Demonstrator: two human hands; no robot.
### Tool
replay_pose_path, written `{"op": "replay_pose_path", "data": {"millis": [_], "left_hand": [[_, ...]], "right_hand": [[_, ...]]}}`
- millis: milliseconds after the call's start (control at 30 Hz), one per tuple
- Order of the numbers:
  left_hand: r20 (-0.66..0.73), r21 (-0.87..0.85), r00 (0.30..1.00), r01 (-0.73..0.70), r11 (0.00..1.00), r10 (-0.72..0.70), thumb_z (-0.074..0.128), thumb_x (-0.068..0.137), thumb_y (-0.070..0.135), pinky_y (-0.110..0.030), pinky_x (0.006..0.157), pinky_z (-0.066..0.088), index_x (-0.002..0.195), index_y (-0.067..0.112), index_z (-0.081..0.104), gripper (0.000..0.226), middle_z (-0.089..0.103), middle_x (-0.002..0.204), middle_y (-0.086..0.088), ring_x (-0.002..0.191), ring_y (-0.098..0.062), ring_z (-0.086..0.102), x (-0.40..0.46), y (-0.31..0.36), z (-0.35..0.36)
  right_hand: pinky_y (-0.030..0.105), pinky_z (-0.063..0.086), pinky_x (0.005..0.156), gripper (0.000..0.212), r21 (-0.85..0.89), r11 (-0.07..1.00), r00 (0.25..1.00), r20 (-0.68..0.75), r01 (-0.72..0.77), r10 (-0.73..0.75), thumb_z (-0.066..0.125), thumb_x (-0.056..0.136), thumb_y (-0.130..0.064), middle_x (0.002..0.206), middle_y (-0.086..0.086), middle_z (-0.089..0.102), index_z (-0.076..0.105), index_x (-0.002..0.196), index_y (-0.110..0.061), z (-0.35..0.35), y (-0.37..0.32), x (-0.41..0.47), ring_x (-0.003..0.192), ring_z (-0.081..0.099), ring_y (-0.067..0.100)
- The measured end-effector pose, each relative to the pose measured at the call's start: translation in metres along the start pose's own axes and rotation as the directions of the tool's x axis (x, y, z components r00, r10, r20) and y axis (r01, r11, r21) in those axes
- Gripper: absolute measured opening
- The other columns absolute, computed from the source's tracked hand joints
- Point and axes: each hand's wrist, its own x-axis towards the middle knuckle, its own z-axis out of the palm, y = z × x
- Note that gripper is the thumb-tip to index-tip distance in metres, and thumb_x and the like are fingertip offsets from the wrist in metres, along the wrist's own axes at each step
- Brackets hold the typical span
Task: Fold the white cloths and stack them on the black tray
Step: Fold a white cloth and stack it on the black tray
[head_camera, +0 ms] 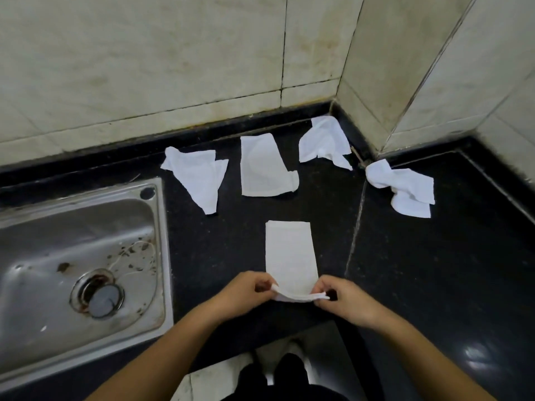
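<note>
Black stone bench (434, 270) in a tiled corner, steel sink (17, 227) at 9 o'clock. No black tray in view. Half-folded white cloth (289, 250) lies at centre; left hand (243, 293) and right hand (344, 302) each pinch a near corner, lifted off the surface. Both grips closed on cloth, wrists low. Advice: carry the near edge toward 12 o'clock, match corners, then press the crease. Four unfolded cloths (265, 166) wait at 11–2 o'clock.
</note>
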Motion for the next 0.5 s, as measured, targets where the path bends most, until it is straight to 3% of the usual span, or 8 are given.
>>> {"op": "replay_pose_path", "data": {"millis": [100,167,300,400,500], "left_hand": [[-0.027,-0.044,1.0,-0.008,0.999,0.007,0.06,0.09,0.014,-0.012,0.08,0.048,0.09,0.025,0.069,0.014,0.07,0.09,0.012,0.084,0.007,0.064,0.006,0.007,-0.012],[-0.099,-0.062,0.995,-0.027,0.998,0.02,0.059,0.09,0.012,-0.011,0.074,0.045,0.08,0.027,0.065,0.019,0.066,0.08,0.014,0.072,0.01,0.06,0.018,0.017,-0.026],[-0.27,0.004,0.962,0.038,0.999,-0.035,0.06,0.089,0.016,-0.028,0.074,0.046,0.069,0.023,0.056,0.022,0.059,0.071,0.006,0.072,-0.013,0.058,0.061,0.029,-0.05],[-0.344,0.124,0.935,0.139,0.982,-0.089,0.058,0.09,0.021,-0.02,0.061,0.039,0.078,0.014,0.055,0.013,0.052,0.071,0.007,0.071,-0.012,0.05,0.089,0.035,-0.057],[-0.36,0.177,0.918,0.245,0.953,-0.169,0.055,0.091,0.024,-0.025,0.069,0.039,0.081,0.015,0.052,0.013,0.049,0.073,0.008,0.078,-0.015,0.051,0.106,0.033,-0.055]], "right_hand": [[0.014,0.045,0.073,0.005,0.034,0.999,1.0,-0.026,-0.008,0.009,0.066,0.086,-0.016,0.09,-0.004,0.065,0.063,0.09,-0.016,-0.015,-0.009,0.013,0.08,0.058,0.003],[0.019,0.044,0.074,0.006,0.086,0.996,0.994,-0.101,-0.02,0.029,0.067,0.086,-0.022,0.089,-0.002,0.064,0.064,0.089,-0.018,-0.029,-0.015,0.03,0.081,0.058,0.008],[0.025,0.042,0.07,0.013,0.06,0.995,0.97,-0.229,-0.074,0.086,0.061,0.089,-0.026,0.09,0.001,0.061,0.064,0.09,-0.013,-0.052,-0.027,0.075,0.081,0.054,0.013],[0.021,0.038,0.062,0.012,0.019,0.99,0.946,-0.293,-0.141,0.141,0.058,0.091,-0.025,0.089,-0.001,0.057,0.061,0.094,-0.014,-0.057,-0.032,0.103,0.08,0.051,0.012],[0.021,0.041,0.063,0.013,-0.002,0.981,0.929,-0.323,-0.192,0.181,0.056,0.091,-0.023,0.081,-0.004,0.054,0.06,0.098,-0.013,-0.053,-0.029,0.12,0.076,0.051,0.011]]}}
